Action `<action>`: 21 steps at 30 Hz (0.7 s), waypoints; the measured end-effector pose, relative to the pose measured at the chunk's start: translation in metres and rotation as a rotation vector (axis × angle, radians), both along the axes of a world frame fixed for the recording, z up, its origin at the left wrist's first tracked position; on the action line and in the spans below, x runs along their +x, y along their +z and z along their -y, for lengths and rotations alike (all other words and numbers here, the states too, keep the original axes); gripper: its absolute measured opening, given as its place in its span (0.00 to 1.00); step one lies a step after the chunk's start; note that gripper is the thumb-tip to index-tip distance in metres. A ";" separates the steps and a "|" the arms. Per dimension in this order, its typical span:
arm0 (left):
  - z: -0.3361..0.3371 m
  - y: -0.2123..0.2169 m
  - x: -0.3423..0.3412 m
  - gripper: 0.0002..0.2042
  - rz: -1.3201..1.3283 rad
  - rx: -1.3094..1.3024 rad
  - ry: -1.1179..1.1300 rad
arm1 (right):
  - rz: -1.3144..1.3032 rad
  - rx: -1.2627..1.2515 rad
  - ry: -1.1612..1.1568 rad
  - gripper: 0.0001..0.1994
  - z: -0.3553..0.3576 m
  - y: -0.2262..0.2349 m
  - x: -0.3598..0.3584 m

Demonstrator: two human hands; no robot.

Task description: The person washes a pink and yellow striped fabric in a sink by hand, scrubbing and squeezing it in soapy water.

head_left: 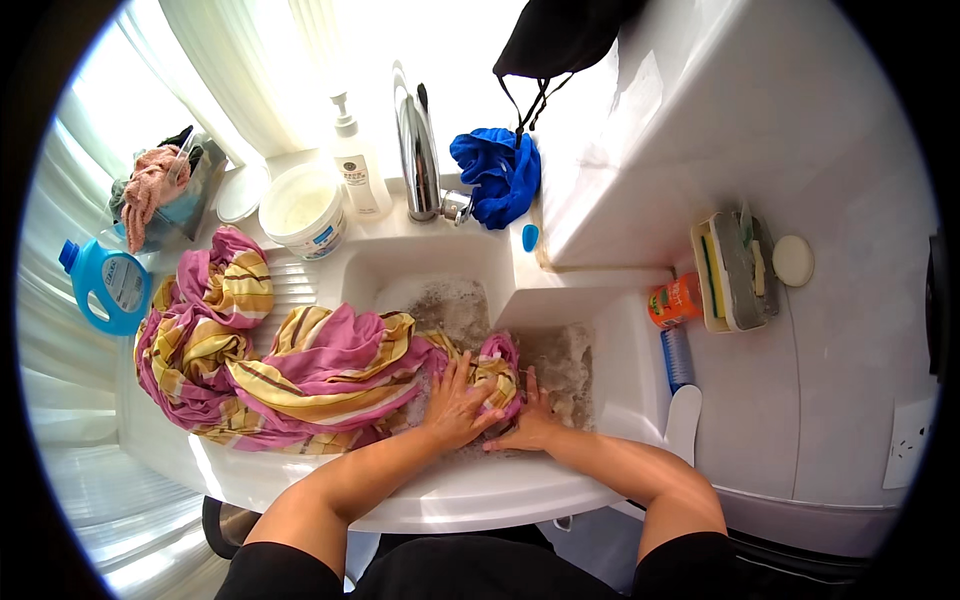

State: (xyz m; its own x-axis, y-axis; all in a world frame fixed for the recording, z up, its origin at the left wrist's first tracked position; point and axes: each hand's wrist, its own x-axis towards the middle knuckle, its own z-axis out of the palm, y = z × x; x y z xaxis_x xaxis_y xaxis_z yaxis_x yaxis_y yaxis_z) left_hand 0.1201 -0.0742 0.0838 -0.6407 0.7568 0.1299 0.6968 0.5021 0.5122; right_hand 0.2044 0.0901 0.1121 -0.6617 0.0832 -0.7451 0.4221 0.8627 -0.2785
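Observation:
A long pink and yellow striped cloth [330, 365] lies bunched over the ribbed board of the white sink [420, 490], and its right end dips into the basin. Dirty, sudsy water [556, 350] surrounds that end. My left hand [458, 405] rests on the wet cloth with its fingers stretched out. Just to the right, my right hand [530, 420] is at the water with thumb and fingers apart, touching or very close to the cloth's end. The lower edge of the right hand is partly hidden in the suds.
Behind the basin stand a chrome faucet [415, 150], a blue cloth [497, 175], a white pump bottle [360, 180] and a white tub [302, 215]. At left are a blue detergent jug [112, 288] and a clothes bin [180, 200]. A brush [678, 358] and an orange container [675, 300] sit right.

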 end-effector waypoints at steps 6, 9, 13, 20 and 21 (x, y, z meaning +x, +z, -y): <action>-0.030 -0.048 -0.005 0.18 0.017 -0.080 -0.023 | -0.101 0.092 0.068 0.46 -0.004 -0.064 0.002; -0.045 -0.086 -0.020 0.16 0.094 -0.001 0.059 | 0.116 0.050 0.306 0.38 -0.020 -0.075 -0.019; -0.066 -0.104 -0.042 0.16 0.166 -0.230 0.038 | 0.023 -0.150 0.157 0.31 -0.053 -0.136 -0.029; -0.096 -0.103 -0.075 0.17 0.490 -0.462 -0.090 | -0.099 0.131 0.272 0.24 -0.032 -0.094 -0.044; -0.097 -0.086 -0.080 0.19 0.560 -0.498 -0.065 | -0.103 0.109 0.194 0.25 -0.024 -0.052 -0.045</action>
State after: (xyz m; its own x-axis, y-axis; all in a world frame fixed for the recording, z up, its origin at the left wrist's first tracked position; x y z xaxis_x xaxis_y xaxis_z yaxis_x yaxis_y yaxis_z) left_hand 0.0405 0.0233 -0.0026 -0.4619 0.6795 -0.5700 0.4353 0.7337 0.5217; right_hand 0.1591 0.1142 0.0602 -0.7452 0.0232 -0.6664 0.2199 0.9520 -0.2128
